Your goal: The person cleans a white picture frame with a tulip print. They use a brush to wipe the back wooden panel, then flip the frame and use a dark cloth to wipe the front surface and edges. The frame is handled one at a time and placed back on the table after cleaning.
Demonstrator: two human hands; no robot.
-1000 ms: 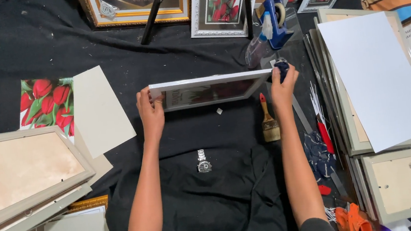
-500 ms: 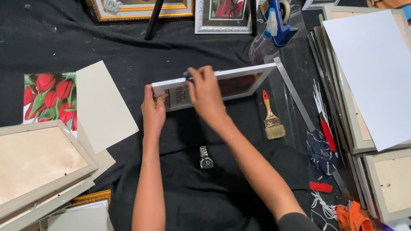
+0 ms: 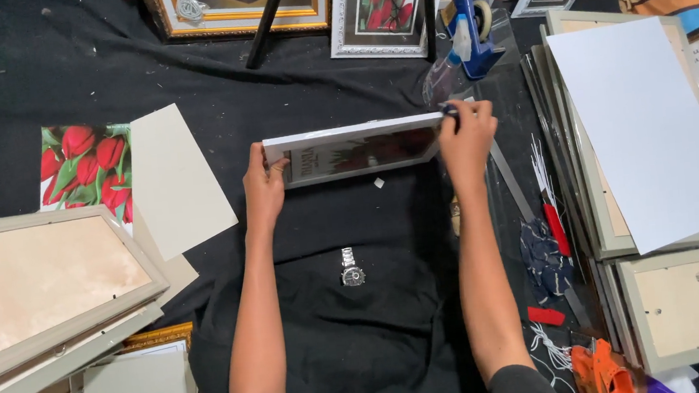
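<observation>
Now the right hand (image 3: 466, 131) has slid rightward, both hands gripping the white frame (image 3: 354, 148).

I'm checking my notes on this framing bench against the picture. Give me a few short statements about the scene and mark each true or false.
1. The left hand holds the left end of the white picture frame. True.
2. The right hand rests on the wristwatch. False: it is at the frame's right end; the watch lies apart on the black cloth, nearer the person.
3. A blue tape dispenser stands beyond the frame. True.
4. The tulip print lies to the person's right. False: it lies to the left, beside a grey card.
5. A white sheet lies on stacked frames at right. True.
</observation>
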